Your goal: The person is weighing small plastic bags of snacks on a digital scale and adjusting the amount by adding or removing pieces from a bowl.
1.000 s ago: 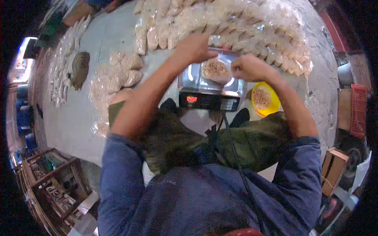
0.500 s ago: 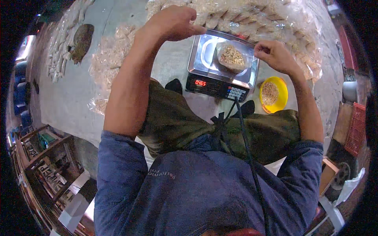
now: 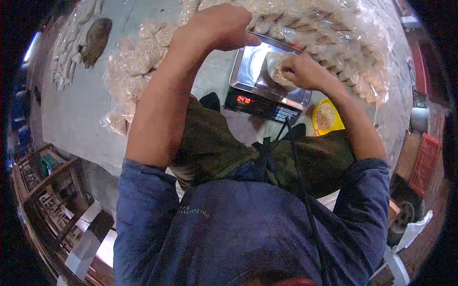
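A digital scale (image 3: 267, 102) with a shiny metal pan (image 3: 245, 78) stands on the floor in front of me, its red display lit. On the pan sits an open clear plastic bag (image 3: 273, 59) holding pale nuts or kernels. My right hand (image 3: 305, 71) reaches over the bag's mouth with its fingers curled together at the contents; their tips are partly hidden. My left hand (image 3: 229, 27) hovers by the pan's far left corner, thumb and fingers apart, with nothing seen in it. Right of the scale, a yellow bowl (image 3: 339, 125) contains loose kernels (image 3: 325, 117), partly behind my right forearm.
Filled clear bags (image 3: 329, 43) lie in rows beyond the scale, and more bags (image 3: 138, 57) are heaped at left. A cat-like brown shape (image 3: 97, 42) rests near long white packets (image 3: 67, 52). A red crate (image 3: 424, 164) stands far right. A black cord (image 3: 303, 186) hangs before me.
My right hand has moved left from beside the pan to over the bag, its fingers now at the contents. My left hand has shifted slightly right. The scale's displayed reading has changed.
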Demonstrator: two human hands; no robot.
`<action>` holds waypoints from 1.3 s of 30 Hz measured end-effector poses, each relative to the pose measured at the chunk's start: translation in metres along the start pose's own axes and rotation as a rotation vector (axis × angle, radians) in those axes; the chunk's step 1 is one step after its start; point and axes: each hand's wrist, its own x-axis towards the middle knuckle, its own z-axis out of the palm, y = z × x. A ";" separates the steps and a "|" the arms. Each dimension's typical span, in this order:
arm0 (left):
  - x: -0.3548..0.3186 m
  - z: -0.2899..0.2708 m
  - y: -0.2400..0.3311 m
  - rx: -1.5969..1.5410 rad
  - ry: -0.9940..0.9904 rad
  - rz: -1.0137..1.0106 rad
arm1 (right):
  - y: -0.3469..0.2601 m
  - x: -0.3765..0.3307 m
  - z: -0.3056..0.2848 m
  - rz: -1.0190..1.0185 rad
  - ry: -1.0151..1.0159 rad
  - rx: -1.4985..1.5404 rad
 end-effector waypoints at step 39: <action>0.021 0.028 -0.015 0.073 0.030 0.066 | 0.053 -0.116 -0.041 0.661 0.129 1.186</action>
